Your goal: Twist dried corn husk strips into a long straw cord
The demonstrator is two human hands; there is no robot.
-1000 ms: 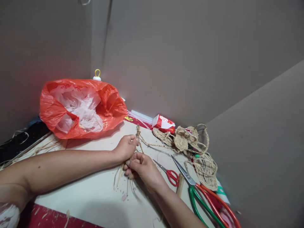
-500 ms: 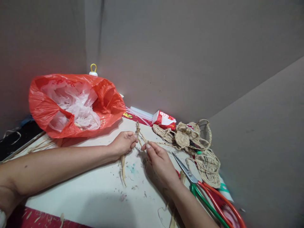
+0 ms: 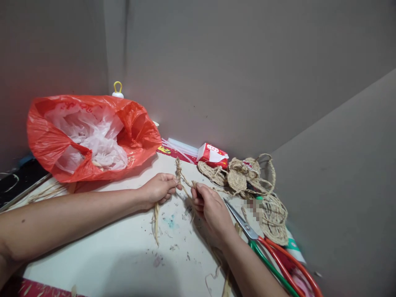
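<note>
Between finger and thumb, my left hand (image 3: 160, 187) pinches a short braided straw cord (image 3: 178, 166), whose knotty end sticks up above the fingers. Loose straw strands (image 3: 156, 222) hang down below that hand. Just to the right, my right hand (image 3: 212, 204) is closed on a straw strand that runs across to the braid. Part of this strand is hidden behind the fingers. Large scissors (image 3: 250, 233) with red and green handles lie beside my right forearm, blades slightly apart or shut, I cannot tell.
A red plastic bag (image 3: 139, 140) holding white plastic stands at the left. Woven straw pieces (image 3: 238, 179) lie piled at the right, near a red tissue pack (image 3: 212, 155). Grey walls close off the back and right. Straw scraps dot the white tabletop (image 3: 130, 239).
My right hand has moved slightly right and turned, its fingers more curled around the strand. The left hand keeps its pinch on the braid. The view has shifted a little.
</note>
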